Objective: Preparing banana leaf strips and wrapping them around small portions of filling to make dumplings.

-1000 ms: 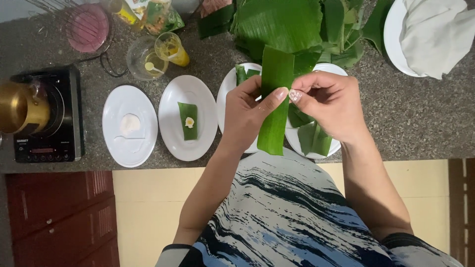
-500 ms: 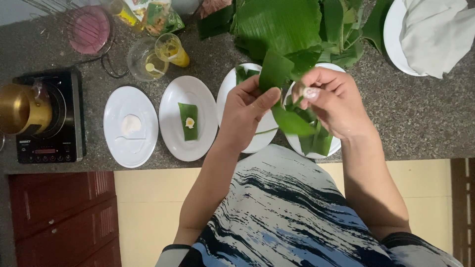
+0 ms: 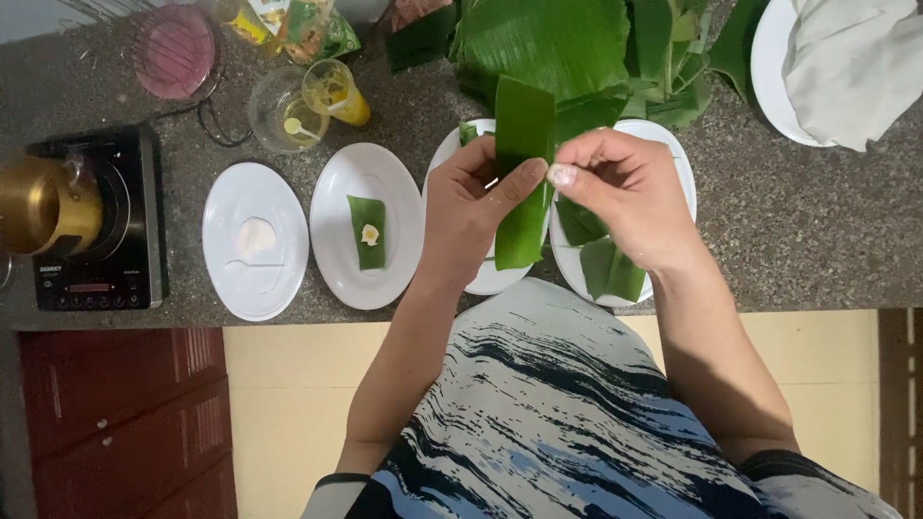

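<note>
Far left: gold pot (image 3: 43, 204) on black induction cooker (image 3: 96, 226), unchanged. Next, white plate (image 3: 255, 240) with a pale lump, then an oval plate (image 3: 365, 226) bearing a small leaf piece with a yellow dab; both unmoved.

Centre: left hand (image 3: 471, 207) and right hand (image 3: 625, 197) hold a banana-leaf strip (image 3: 522, 173) above the countertop (image 3: 817, 231). Half a second ago the strip was bent and folded between the hands; now it hangs straight, lengthwise, over two white plates. Left thumb and fingers pinch its left edge; right thumb and forefinger pinch the right edge, fingertips nearly meeting.

Right: leaf pile (image 3: 577, 43) and cloth-covered plate (image 3: 836, 62), same places.
</note>
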